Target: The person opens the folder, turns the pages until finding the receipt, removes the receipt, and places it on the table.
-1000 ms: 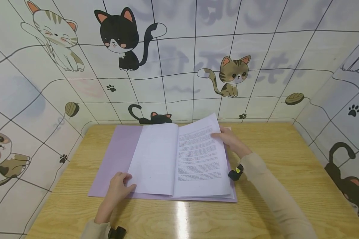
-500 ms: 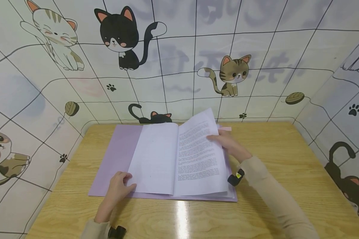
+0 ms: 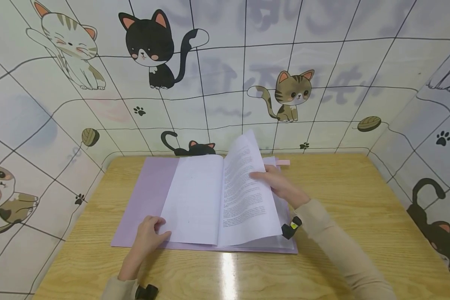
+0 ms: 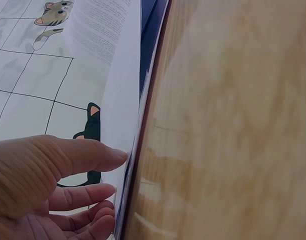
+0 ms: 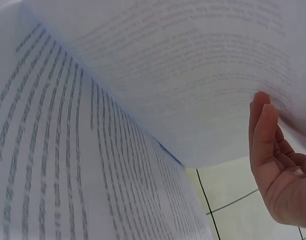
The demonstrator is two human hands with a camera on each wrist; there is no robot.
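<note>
A purple folder (image 3: pixel 135 212) lies spread on the table with printed sheets inside. My right hand (image 3: pixel 279 182) pinches a printed page (image 3: pixel 243 187) at its right edge, thumb in front and fingers behind. That page curves upward, its far corner raised high. In the right wrist view, the fingers of the right hand (image 5: pixel 280 160) lie against the back of the lifted page (image 5: pixel 193 85), over another printed sheet (image 5: pixel 93 165). My left hand (image 3: pixel 150 233) rests at the lower left edge of the blank-looking left page (image 3: pixel 193 200), thumb and fingertips touching it (image 4: pixel 123 120).
The wooden table (image 3: pixel 341 200) extends around the folder. A pink tab (image 3: pixel 283 162) sticks out at the folder's far right. Behind and beside the table stand white walls (image 3: pixel 225 96) with a grid and cartoon cats. A black wrist camera (image 3: pixel 291 227) sits by the right sleeve.
The right hand has moved left with the page, which bends higher and farther toward the spine. More of the sheets underneath and the pink tab now show. The left hand stays put.
</note>
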